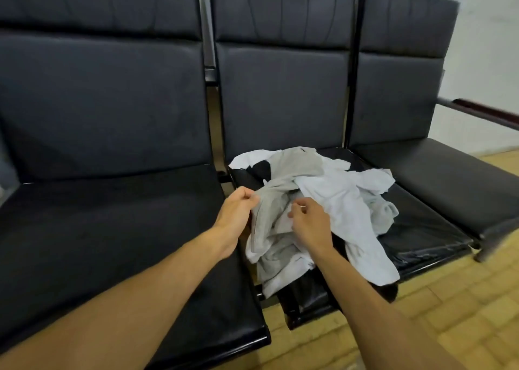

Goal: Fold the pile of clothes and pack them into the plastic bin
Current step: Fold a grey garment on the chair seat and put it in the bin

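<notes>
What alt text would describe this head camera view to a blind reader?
The left hand pinches a grey garment and the right hand grips the rumpled clothes pile beside it, on a black bench's middle seat.

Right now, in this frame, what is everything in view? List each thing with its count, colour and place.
seats: three, black, padded, joined in a row
clothes pile: one, white, grey and black, unfolded, on the middle seat, hanging over its front edge
grey garment: one, grey, on top of the pile's left side
armrest: one, dark reddish, at the row's right end
floor: yellowish tiles, under and in front of the seats
wall: white, behind the seats at right
plastic bin: none in view
left hand: one, pinches the grey garment's edge
right hand: one, pinches cloth in the pile
</notes>
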A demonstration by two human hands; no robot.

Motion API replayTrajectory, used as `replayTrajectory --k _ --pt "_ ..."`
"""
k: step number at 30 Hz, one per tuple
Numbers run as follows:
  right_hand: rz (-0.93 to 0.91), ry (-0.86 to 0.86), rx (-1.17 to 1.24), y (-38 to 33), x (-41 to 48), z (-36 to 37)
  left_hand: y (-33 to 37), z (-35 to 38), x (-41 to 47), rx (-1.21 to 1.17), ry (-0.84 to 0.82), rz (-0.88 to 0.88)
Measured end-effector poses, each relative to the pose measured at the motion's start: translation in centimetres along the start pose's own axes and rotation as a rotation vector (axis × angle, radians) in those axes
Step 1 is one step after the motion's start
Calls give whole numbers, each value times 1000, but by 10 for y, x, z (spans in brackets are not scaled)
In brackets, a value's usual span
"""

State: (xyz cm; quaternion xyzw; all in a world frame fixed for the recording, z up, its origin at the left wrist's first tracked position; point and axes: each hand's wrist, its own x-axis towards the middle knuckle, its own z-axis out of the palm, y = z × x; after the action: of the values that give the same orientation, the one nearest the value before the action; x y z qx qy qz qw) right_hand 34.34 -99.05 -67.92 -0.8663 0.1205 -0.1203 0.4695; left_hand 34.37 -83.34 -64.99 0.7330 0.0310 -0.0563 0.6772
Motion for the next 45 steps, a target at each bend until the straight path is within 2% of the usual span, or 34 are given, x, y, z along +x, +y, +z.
replayTrajectory --k 3,8,11,15,17,21,23,27,31,34,37,38,39,42,43,45 --pt "28 -50 151 -14 -7 7 15 -24 -16 -133 -42 -9" --pt "236 -190 612 -42 -19 18 28 -69 -42 -179 -11 43" --pt "279 -242 715 -47 -23 26 26 -98 -55 -185 26 39" --pt "261 -219 801 -58 -31 45 21 -134 -79 -238 58 30" --pt "236 -236 742 -64 -35 57 18 -153 -92 -259 122 18" --pt "-7 -251 288 -73 -45 90 0 -194 -108 -266 312 -48" --pt "-96 -312 203 -82 -55 107 -15 -217 -112 -188 402 -99" --pt "-130 -471 327 -104 -71 133 -53 -252 -118 57 483 -155" --pt "-198 -452 348 -116 -78 154 -65 -266 -115 185 545 -144" --pt "-201 -438 427 -128 -79 163 -59 -269 -118 222 440 -55" --pt "-61 -720 806 -138 -79 166 -71 -275 -116 468 318 -24" --pt "-58 -770 796 -138 -78 167 -76 -278 -115 568 305 -19" --pt "-119 -765 668 -135 -76 168 -79 -280 -114 635 311 -7" --pt "-442 -638 24 -122 -72 172 -85 -287 -113 659 363 23" --pt "-515 -675 -116 -116 -71 172 -85 -289 -114 647 380 28" --pt "-586 -864 -318 -104 -72 170 -84 -290 -116 627 416 18"
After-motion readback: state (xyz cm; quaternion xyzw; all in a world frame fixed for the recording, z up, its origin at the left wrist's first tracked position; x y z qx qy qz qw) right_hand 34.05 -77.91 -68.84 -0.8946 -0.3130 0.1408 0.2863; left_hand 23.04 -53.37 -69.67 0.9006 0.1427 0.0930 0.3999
